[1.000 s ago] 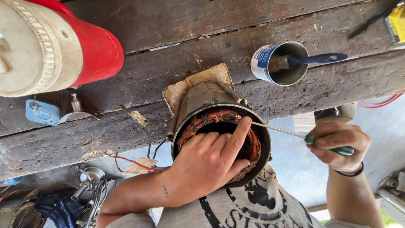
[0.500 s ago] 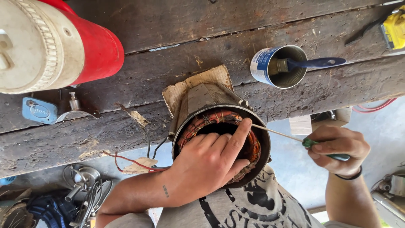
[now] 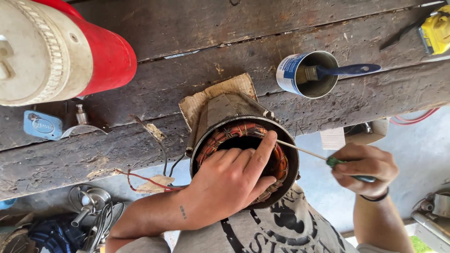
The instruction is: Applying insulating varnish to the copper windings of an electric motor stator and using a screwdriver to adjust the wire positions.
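A round metal motor stator (image 3: 220, 110) with copper windings (image 3: 224, 135) stands on a scrap of cardboard at the edge of a worn wooden bench (image 3: 197, 28). My left hand (image 3: 232, 185) rests over its open end, the forefinger pressed on the upper right of the windings. My right hand (image 3: 363, 169) grips a thin screwdriver (image 3: 304, 151) by its green handle. Its shaft points left, with the tip at the windings next to my forefinger.
A tin can (image 3: 307, 75) holding a blue-handled brush stands behind the stator. A large red and cream motor housing (image 3: 56, 51) lies at the far left, a blue tag and metal clamp (image 3: 58, 125) below it. A yellow tool (image 3: 436, 30) sits top right. Loose wires (image 3: 145, 180) hang off the bench.
My right hand and the screwdriver have shifted slightly left and down, toward the stator. The left hand stays on the windings.
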